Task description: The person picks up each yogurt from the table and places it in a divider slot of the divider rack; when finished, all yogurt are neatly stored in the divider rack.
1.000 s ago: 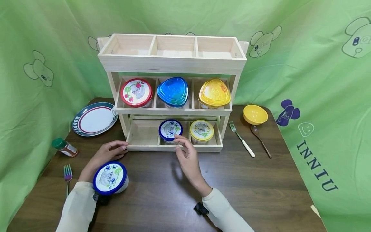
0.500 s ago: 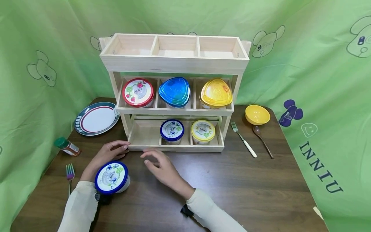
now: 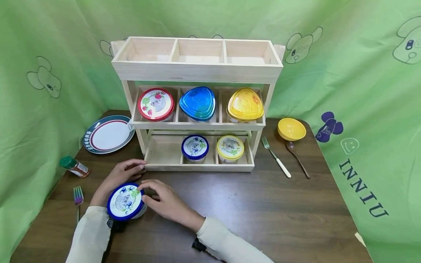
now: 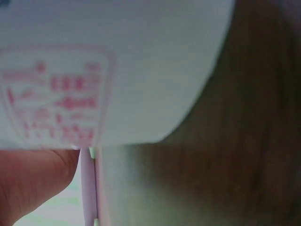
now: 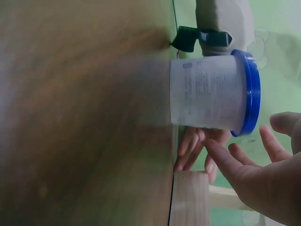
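A tub with a blue lid stands upright on the table, in front of the wooden shelf. My right hand is at the right side of its lid, fingers spread and loosely bent. In the right wrist view, the fingers are beside the white-walled tub and not wrapped round it. My left hand lies behind the tub, its fingertips at the shelf's lower left front corner. In the left wrist view, the tub's white wall fills the upper part and a thumb shows below.
On the bottom tier stand a blue-lidded tub and a yellow-lidded tub. Red, blue and yellow lids show above. Around lie a plate, spice jar, forks, bowl and spoon.
My right hand has moved left, from in front of the bottom tier's blue-lidded tub to the tub on the table. The left hand has stayed at the shelf corner.
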`<state>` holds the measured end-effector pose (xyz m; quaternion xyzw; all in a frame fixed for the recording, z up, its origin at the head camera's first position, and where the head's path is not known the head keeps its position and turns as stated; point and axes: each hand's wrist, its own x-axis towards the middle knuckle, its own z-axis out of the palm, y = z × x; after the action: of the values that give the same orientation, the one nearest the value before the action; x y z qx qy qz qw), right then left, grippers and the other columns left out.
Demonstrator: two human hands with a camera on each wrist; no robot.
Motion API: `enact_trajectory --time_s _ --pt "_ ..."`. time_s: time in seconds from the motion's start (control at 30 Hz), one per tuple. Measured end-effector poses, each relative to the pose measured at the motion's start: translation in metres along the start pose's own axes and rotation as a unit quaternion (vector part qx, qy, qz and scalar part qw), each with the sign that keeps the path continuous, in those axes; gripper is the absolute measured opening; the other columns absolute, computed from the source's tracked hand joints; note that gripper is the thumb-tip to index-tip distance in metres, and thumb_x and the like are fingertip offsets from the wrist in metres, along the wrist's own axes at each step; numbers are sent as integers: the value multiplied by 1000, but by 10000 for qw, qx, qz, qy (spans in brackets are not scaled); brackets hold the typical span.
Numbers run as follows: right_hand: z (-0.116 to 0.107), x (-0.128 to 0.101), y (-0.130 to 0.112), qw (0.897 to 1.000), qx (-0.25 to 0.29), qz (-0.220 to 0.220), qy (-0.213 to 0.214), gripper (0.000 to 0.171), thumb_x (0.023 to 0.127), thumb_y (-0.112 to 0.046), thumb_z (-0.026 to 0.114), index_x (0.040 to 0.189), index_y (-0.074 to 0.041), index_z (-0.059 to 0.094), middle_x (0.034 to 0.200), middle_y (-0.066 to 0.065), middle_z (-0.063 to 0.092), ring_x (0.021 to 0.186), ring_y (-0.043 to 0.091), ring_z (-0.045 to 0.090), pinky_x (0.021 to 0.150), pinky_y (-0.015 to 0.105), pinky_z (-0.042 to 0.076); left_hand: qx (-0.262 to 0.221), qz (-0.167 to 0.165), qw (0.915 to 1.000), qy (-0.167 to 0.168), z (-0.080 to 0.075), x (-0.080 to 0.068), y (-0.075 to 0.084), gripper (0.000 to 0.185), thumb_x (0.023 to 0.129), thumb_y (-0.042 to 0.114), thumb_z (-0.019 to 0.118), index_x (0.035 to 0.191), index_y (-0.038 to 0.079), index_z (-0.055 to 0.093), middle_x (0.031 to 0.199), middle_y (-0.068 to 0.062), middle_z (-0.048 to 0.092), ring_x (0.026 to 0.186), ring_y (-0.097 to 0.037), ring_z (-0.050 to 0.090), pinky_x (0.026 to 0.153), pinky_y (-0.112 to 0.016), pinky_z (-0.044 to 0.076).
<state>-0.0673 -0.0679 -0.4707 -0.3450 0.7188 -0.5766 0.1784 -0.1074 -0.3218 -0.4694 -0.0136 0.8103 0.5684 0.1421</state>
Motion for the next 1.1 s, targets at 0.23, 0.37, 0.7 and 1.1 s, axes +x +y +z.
enact_trajectory --time_s 0.23,0.37,0.7,1.1 --pt "11 4 1 9989 -411 -10 -237 25 113 -27 60 132 -17 72 155 -2 59 142 6 51 112 24 47 -3 94 10000 26 0 -1 0 44 115 23 59 147 -8 59 144 -24 62 114 -1 67 100 -32 62" --pt "16 6 2 9975 -640 -20 -298 24 113 -27 59 132 -18 70 152 -4 62 139 3 52 115 23 44 -96 130 9999 30 1 -2 -1 43 115 21 59 146 -8 59 141 -19 64 113 0 67 99 -29 61" --pt "17 5 2 9991 -318 236 -180 23 112 -22 58 131 -21 70 133 -9 67 109 0 57 93 19 50 -176 194 9997 7 0 0 -3 40 115 19 59 144 -8 61 136 -9 68 112 -2 69 96 -27 62" --pt "6 -8 4 9992 286 192 213 23 110 -18 57 124 -15 75 147 -4 66 134 3 55 113 26 48 -623 -308 9976 68 4 1 -2 39 114 22 60 145 -2 64 143 -14 64 114 -3 69 101 -32 61"
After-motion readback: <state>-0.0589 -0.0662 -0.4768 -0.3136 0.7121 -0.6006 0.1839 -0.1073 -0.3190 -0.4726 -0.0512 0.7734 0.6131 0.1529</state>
